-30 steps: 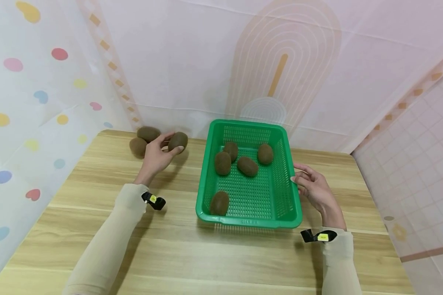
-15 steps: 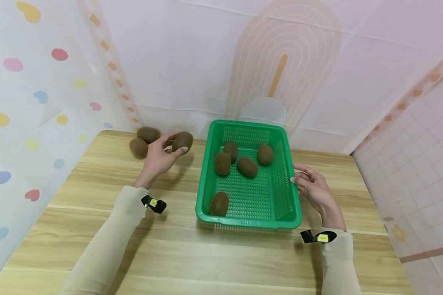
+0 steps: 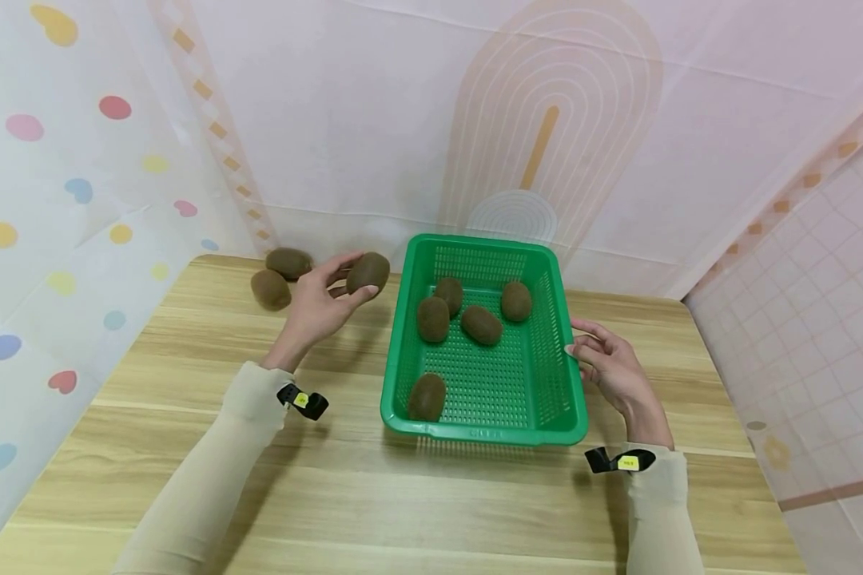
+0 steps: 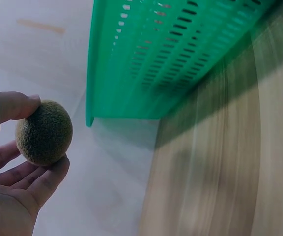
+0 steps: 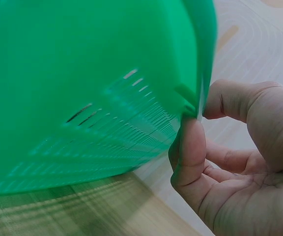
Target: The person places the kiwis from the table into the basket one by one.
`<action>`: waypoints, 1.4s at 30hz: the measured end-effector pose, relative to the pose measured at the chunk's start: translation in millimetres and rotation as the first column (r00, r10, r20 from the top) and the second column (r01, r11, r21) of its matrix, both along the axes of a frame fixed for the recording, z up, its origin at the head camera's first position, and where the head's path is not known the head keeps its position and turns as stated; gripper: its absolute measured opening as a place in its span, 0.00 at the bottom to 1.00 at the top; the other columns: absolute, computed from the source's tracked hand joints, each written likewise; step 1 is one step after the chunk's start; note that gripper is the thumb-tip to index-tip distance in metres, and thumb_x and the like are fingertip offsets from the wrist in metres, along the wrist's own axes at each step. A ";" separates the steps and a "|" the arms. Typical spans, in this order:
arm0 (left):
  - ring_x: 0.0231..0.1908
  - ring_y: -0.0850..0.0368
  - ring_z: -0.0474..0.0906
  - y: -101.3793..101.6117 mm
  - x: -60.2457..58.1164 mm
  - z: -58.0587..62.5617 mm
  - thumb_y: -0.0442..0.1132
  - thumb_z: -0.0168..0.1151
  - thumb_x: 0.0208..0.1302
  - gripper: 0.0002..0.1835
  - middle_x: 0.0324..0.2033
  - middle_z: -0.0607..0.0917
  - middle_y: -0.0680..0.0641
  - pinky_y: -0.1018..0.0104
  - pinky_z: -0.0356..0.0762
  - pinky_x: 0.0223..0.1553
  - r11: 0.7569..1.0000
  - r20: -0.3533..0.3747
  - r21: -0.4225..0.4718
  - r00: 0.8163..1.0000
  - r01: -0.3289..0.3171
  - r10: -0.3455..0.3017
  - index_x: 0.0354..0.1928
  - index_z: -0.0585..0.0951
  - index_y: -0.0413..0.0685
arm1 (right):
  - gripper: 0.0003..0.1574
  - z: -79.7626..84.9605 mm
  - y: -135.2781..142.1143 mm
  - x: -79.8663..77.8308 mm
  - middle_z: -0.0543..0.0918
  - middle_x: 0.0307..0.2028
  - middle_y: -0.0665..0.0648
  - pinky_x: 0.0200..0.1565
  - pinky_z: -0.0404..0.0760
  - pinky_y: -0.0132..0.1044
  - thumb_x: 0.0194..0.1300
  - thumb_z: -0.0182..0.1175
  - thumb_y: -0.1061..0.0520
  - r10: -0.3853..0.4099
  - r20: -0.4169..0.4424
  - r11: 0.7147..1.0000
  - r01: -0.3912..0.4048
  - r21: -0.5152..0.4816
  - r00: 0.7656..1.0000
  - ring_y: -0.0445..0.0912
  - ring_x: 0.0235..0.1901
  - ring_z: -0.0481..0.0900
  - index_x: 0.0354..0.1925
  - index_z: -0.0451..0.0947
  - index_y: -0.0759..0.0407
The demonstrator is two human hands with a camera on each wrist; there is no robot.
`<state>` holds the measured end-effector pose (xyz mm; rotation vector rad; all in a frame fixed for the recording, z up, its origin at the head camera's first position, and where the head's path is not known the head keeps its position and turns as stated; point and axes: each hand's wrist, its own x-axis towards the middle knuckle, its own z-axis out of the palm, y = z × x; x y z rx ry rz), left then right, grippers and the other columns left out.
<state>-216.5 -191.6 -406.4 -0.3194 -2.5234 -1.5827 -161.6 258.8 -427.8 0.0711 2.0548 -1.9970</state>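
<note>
My left hand holds a brown fuzzy kiwi between thumb and fingertips, raised just left of the green basket. In the left wrist view the kiwi sits in the fingertips, with the basket's slotted side beyond it. My right hand pinches the basket's right rim; in the right wrist view, thumb and a bent finger grip the rim edge. Inside the basket lie several kiwis, one near the front left corner and another toward the back right.
Behind my left hand, two more kiwis rest on the wooden table: a darker one at the back and a lighter one in front of it. A patterned cloth backdrop rises along the table's back edge and both sides.
My left hand has moved right with its kiwi, away from the two kiwis on the table and closer to the basket, and slightly higher. The right hand and basket have stayed put.
</note>
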 end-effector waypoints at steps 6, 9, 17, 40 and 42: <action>0.65 0.43 0.77 9.5 2.6 6.6 0.43 0.72 0.66 0.32 0.66 0.79 0.42 0.45 0.79 0.63 0.999 -0.014 -0.020 1.000 0.028 -0.028 0.71 0.75 0.49 | 0.36 0.1 -0.1 -0.3 0.82 0.41 0.48 0.33 0.81 0.28 0.74 0.59 0.63 0.002 0.000 1.000 -0.002 0.005 1.000 0.36 0.34 0.81 0.75 0.61 0.62; 0.64 0.44 0.78 14.6 4.0 9.2 0.43 0.72 0.66 0.32 0.65 0.80 0.42 0.45 0.80 0.63 0.999 -0.034 -0.027 0.999 0.040 -0.041 0.70 0.75 0.49 | 0.36 0.4 -0.2 -0.3 0.82 0.41 0.48 0.33 0.81 0.28 0.74 0.58 0.64 0.001 0.001 1.000 -0.001 0.006 1.000 0.36 0.34 0.81 0.76 0.60 0.62; 0.62 0.45 0.80 28.2 12.5 19.2 0.43 0.73 0.65 0.32 0.64 0.81 0.43 0.46 0.82 0.60 0.995 -0.084 -0.048 0.992 0.090 -0.094 0.70 0.76 0.50 | 0.36 1.2 -0.6 0.0 0.82 0.40 0.48 0.34 0.82 0.28 0.74 0.58 0.64 0.002 0.000 1.000 -0.002 0.003 1.000 0.36 0.35 0.81 0.76 0.60 0.63; 0.61 0.49 0.81 60.2 32.2 27.2 0.38 0.74 0.63 0.31 0.63 0.82 0.44 0.55 0.85 0.56 0.967 -0.153 -0.073 0.955 0.245 -0.253 0.68 0.78 0.47 | 0.35 0.2 -1.2 0.3 0.82 0.39 0.47 0.33 0.81 0.28 0.74 0.57 0.65 -0.001 -0.002 1.000 0.001 -0.009 1.000 0.36 0.34 0.80 0.75 0.61 0.63; 0.61 0.49 0.81 62.7 33.8 27.3 0.39 0.74 0.63 0.31 0.63 0.82 0.45 0.55 0.86 0.55 0.964 -0.149 -0.086 0.953 0.253 -0.263 0.68 0.77 0.47 | 0.35 0.1 -1.1 0.4 0.82 0.39 0.47 0.33 0.81 0.28 0.74 0.57 0.65 -0.001 -0.003 1.000 0.001 -0.010 1.000 0.36 0.34 0.80 0.75 0.61 0.63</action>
